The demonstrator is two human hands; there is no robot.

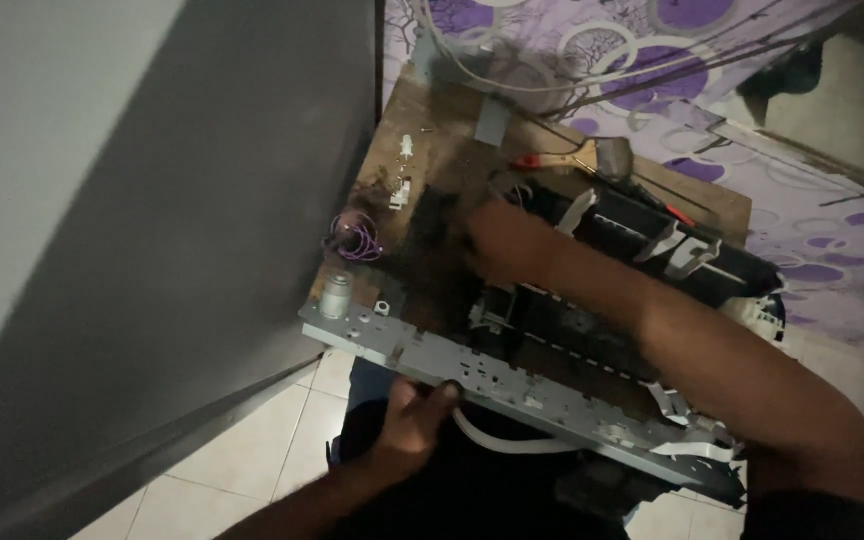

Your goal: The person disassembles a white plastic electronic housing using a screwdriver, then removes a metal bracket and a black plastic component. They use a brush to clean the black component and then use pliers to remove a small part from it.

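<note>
A dismantled black printer mechanism [642, 250] with a long grey metal frame rail [492, 378] lies on a small wooden table [442, 130]. My left hand [414, 422] grips the near edge of the metal rail from below. My right hand [500, 240] reaches across over the mechanism, its fingers resting on the dark stained tabletop by the black housing. A small silver motor [336, 296] with purple wires [354, 240] sits at the rail's left end. White ribbon cables [687, 252] cross the black housing.
A grey wall or cabinet side [152, 230] stands close on the left. Small white parts [402, 180] and a red-handled tool [542, 160] lie on the table. A purple patterned cloth [812, 240] is behind and to the right. Pale floor tiles [242, 470] show below.
</note>
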